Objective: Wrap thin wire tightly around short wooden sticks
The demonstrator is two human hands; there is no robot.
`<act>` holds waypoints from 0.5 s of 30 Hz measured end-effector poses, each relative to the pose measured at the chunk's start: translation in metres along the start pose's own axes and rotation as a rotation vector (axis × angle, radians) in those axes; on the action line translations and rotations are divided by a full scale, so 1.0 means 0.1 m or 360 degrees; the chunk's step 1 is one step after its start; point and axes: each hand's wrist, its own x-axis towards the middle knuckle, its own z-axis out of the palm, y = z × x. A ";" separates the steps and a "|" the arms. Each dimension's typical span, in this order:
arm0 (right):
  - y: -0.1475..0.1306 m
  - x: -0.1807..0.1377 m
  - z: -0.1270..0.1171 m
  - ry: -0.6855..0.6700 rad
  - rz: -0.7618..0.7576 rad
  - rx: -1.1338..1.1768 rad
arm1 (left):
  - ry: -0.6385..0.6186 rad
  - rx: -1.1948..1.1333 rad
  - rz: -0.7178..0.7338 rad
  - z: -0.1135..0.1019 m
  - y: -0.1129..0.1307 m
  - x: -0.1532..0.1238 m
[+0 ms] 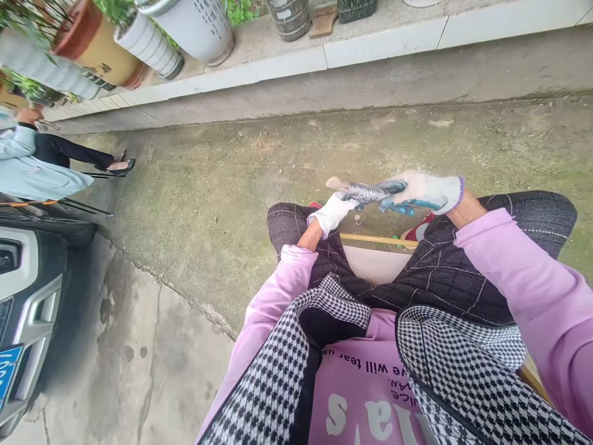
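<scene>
Gloves cover both hands: my left fingers (340, 204) and right fingers (398, 194) clamp the foil-wrapped stick (368, 192) between them.

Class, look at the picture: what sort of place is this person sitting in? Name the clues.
Probably an outdoor yard or lane beside a house: mossy concrete ground, large plant pots on a raised ledge, and a parked car at the left edge.
</scene>
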 end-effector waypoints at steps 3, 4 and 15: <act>0.01 0.13 0.06 0.0328 -0.0098 0.0184 | -0.0026 -0.0113 -0.0149 0.05 0.00 -0.04; 0.03 0.17 0.05 0.0439 -0.0105 0.0224 | -0.0050 -0.0150 -0.0194 0.07 0.00 -0.05; 0.10 0.39 -0.02 0.0474 0.0432 -0.1397 | 0.0077 0.0116 -0.0140 0.01 0.03 -0.06</act>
